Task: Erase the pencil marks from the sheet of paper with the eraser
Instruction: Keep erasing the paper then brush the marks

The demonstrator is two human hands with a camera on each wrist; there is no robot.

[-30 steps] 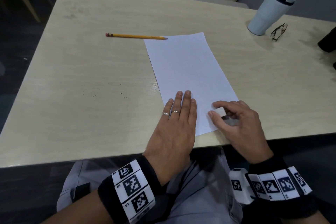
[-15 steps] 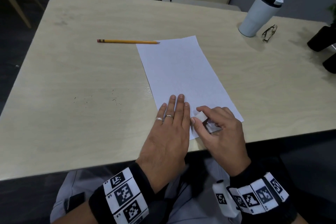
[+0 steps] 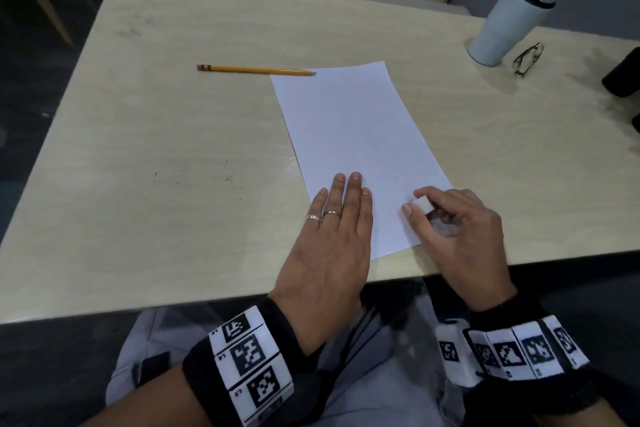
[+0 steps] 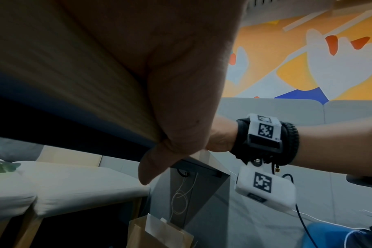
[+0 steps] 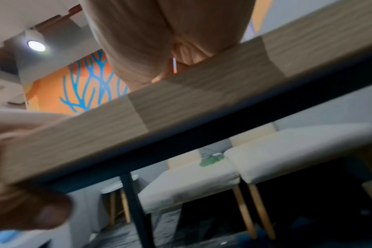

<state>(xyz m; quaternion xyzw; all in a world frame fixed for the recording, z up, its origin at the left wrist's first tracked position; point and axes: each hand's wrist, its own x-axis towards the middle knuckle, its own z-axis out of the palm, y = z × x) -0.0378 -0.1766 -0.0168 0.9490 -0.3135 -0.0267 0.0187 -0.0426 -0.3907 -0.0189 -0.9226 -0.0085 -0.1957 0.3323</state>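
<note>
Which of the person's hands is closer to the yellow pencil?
Left. The left hand lies flat on the sheet nearer the pencil; the right hand, pinching the eraser, is farther away.

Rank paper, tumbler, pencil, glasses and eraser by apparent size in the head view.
1. paper
2. tumbler
3. pencil, longer than the tumbler but thin
4. glasses
5. eraser, partly hidden by the right hand
</note>
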